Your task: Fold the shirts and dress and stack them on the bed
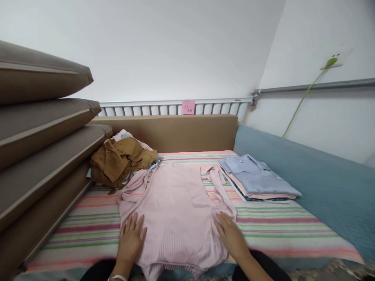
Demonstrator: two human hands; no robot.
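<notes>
A pink knitted top (178,207) lies spread out on the striped sheet, its ribbed lower end towards me and hanging over the front edge. Its sleeves are bunched at both sides. My left hand (131,239) rests flat on the left side of the top, fingers stretched out. On the opposite side, my right hand (230,234) lies with extended fingers near the right sleeve. Neither hand grips the cloth.
Folded shirts (258,177) are stacked at the right, a light blue one uppermost. Crumpled clothes with a brown garment (121,158) lie at the back left, beside piled brown cushions (43,136). A blue side panel (293,164) borders the striped sheet (281,222).
</notes>
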